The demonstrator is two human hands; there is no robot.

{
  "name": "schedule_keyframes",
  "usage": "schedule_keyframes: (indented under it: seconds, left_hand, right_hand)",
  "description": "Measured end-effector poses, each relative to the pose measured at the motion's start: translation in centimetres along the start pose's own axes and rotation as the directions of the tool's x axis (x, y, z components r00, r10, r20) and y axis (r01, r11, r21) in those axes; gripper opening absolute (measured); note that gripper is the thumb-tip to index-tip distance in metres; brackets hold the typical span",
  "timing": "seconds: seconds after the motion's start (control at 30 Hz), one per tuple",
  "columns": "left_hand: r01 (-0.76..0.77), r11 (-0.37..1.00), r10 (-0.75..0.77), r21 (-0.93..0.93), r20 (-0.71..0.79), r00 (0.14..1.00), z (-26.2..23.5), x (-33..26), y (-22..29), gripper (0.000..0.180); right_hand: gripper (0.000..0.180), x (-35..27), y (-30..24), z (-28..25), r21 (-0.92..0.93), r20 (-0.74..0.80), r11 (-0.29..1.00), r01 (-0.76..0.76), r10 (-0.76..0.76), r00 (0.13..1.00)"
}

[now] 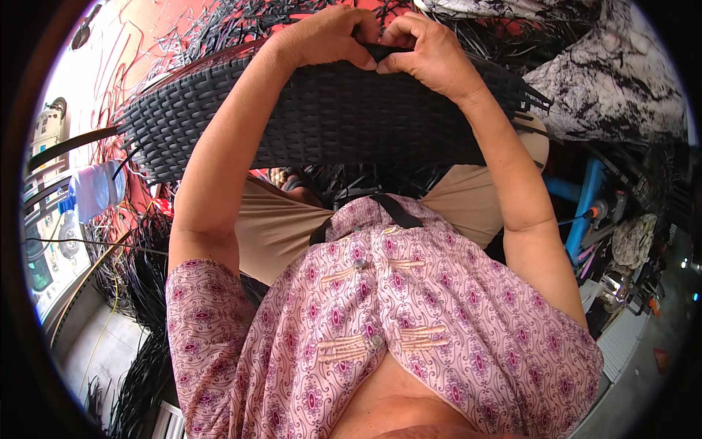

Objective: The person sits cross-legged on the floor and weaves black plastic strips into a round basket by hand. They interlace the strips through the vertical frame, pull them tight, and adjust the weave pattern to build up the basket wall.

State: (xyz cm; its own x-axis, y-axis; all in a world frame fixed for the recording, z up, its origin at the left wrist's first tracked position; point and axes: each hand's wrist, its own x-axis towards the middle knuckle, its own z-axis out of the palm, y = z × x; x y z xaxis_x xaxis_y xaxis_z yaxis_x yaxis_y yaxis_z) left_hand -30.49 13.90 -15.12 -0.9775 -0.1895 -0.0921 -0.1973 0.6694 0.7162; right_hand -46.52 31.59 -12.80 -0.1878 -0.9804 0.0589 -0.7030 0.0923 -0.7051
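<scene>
Overhead, both hands pinch the far edge of a dark woven panel (329,117) held across the lap.

Largest is the woven panel, a broad, gently curved sheet of black plastic wicker with a tight ribbed basket-weave; its long axis runs left to right, loose strand ends bristling off its right end. Below the panel hangs a pink patterned blouse (380,329), soft cloth with small buttons. Left of the panel lies a tangle of loose black strips (142,256), and beside that a clear plastic bottle (95,190). At the panel's top edge the left hand (325,33) and right hand (424,51) sit nearly touching, fingers curled tight, each gripping a black strand at the rim.
</scene>
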Motion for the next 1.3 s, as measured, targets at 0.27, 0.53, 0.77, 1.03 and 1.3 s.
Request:
schedule_keyframes:
  seconds: [0.27,0.53,0.77,1.03,1.3]
  left_hand:
    - [-0.236,0.963,0.265,0.131,-0.300,0.916,1.4,-0.9,0.4,0.035]
    - [-0.075,0.953,0.182,0.294,-0.355,0.917,-0.7,-3.7,-0.8,0.049]
    - [-0.061,0.985,0.103,0.160,-0.271,0.957,-0.7,-5.5,-2.1,0.045]
    - [-0.031,0.988,0.083,0.149,-0.358,0.930,0.3,-5.6,-2.5,0.041]
    - [-0.005,1.000,0.005,0.002,-0.322,0.947,-0.2,-5.6,-2.1,0.037]
  right_hand:
    - [0.037,-0.3,3.2,2.1,-0.423,-0.238,0.807,0.413,-0.539,0.808]
    - [0.035,0.3,3.0,2.6,-0.407,-0.254,0.822,0.399,-0.521,0.815]
    - [0.048,-0.8,1.1,7.0,-0.572,-0.281,0.775,0.268,-0.492,0.824]
    - [0.059,-0.5,0.3,8.1,-0.580,-0.256,0.772,0.259,-0.474,0.842]
    - [0.044,0.3,-0.7,7.1,-0.437,-0.285,0.869,0.230,-0.377,0.882]
